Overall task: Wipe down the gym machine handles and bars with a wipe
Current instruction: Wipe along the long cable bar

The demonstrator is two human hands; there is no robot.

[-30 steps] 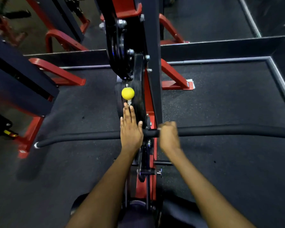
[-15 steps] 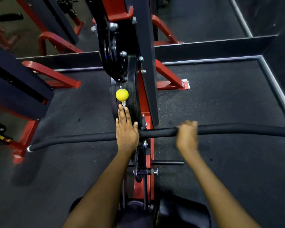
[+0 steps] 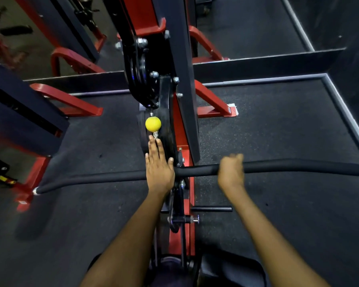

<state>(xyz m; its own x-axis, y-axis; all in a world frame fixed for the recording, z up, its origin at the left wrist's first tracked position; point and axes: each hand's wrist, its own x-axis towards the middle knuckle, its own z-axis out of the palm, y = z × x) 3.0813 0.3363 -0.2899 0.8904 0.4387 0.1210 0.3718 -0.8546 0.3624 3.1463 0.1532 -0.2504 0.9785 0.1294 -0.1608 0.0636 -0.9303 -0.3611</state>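
Right hand (image 3: pixel 230 172) has slid rightward along the bar (image 3: pixel 298 166).

The bar (image 3: pixel 298 165) runs left to right across the scene, near of the machine upright (image 3: pixel 180 79). The left hand (image 3: pixel 159 170) rests on it at the middle, the right hand (image 3: pixel 230 172) further right. A ball (image 3: pixel 153 124) hangs just far of the left fingertips.
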